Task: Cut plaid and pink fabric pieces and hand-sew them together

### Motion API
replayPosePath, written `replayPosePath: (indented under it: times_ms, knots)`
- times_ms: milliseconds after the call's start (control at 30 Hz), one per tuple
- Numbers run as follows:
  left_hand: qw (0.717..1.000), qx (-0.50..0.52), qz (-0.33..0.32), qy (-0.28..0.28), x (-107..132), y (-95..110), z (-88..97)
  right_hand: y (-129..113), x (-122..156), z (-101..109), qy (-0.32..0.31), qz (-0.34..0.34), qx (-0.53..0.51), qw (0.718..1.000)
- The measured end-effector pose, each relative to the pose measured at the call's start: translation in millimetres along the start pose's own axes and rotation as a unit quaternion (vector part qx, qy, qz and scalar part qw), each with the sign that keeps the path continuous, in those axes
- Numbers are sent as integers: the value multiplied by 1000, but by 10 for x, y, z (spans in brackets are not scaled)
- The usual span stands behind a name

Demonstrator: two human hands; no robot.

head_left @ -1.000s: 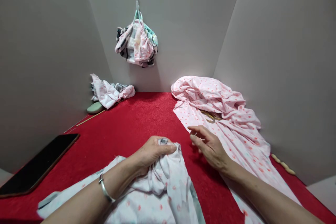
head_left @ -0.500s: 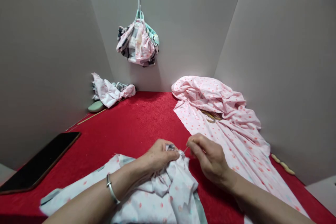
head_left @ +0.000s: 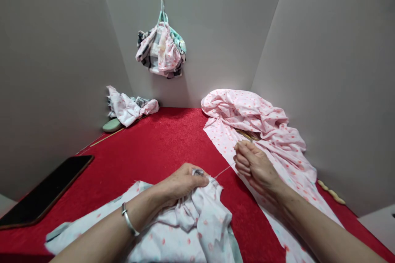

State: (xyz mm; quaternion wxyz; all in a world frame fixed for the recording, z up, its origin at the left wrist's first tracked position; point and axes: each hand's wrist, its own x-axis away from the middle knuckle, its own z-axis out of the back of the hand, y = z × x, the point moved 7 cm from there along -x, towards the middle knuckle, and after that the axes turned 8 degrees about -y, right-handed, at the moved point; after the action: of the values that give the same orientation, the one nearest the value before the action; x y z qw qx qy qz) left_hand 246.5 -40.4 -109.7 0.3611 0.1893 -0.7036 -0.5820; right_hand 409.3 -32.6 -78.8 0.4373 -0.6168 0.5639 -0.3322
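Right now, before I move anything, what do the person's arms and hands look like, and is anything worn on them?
Both forearms are bare, with no sleeves or gloves in view. The left hand has a slim silver bangle at its wrist; the right hand has none visible.

Red carpet (head_left: 160, 144) stretched ahead of the left hand (head_left: 182, 185); a thread (head_left: 224, 171) crossed the gap to the right hand (head_left: 256, 168).
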Motion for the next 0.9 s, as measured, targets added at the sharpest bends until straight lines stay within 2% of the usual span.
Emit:
replayPosePath:
  times_ms: [133, 467, 900]
  knots:
    - [1000, 9, 8, 8, 12, 8, 5, -112, -25, 111, 44, 33, 0, 998]
    - [1000, 7, -4, 5, 6, 1, 19, -289, -87, 366, 108, 99, -21, 989]
    - [1000, 6, -11, 3, 16, -1, 39, -330, -122, 463, 108, 115, 8, 987]
